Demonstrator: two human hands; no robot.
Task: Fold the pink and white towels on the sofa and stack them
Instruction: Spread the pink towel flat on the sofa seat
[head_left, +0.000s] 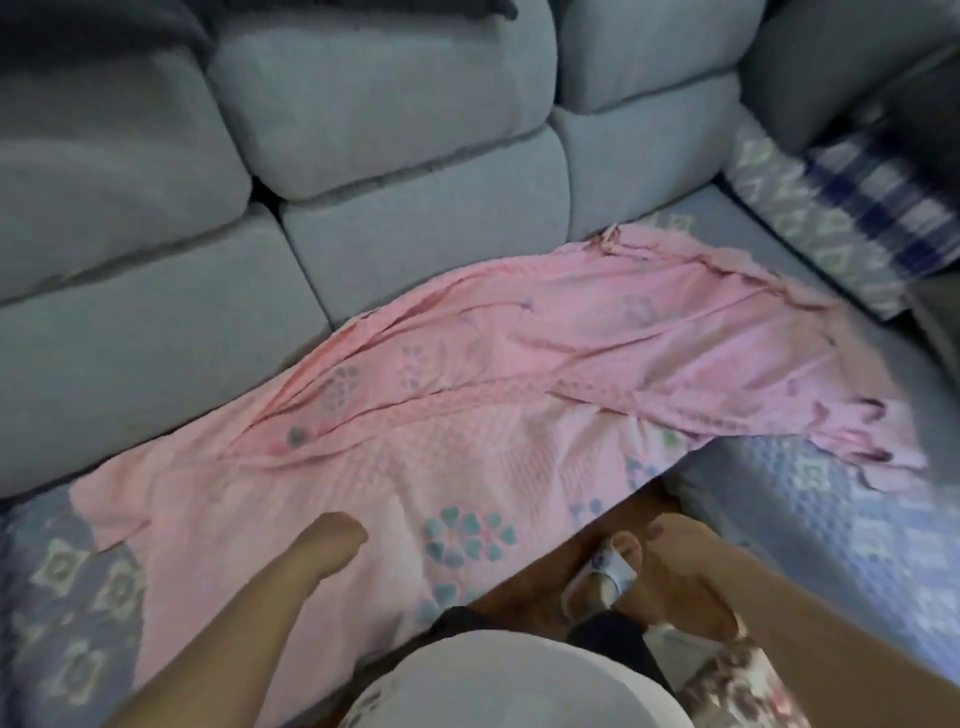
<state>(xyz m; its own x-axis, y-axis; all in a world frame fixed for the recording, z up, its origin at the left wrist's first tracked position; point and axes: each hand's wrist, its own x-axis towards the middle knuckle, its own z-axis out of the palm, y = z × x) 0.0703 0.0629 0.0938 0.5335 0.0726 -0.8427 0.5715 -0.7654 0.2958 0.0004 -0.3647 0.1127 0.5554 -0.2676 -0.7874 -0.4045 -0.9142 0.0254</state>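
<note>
A pink towel (519, 374) with teal heart-flower prints lies spread lengthwise over the sofa seat. It is wrinkled along its middle, and its near edge hangs over the seat's front. My left hand (332, 540) rests on the towel's near left part with its fingers bent down out of sight, so I cannot tell if it holds the cloth. My right hand (675, 561) hovers off the seat's front edge above the floor, fingers loosely curled and holding nothing. The picture is blurred.
The seat wears a blue-grey patterned cover (810, 499). Grey back cushions (389, 104) rise behind the towel. A blue and white patterned pillow (857, 208) lies in the right corner. Below the seat edge is brown floor with my sandalled foot (608, 566).
</note>
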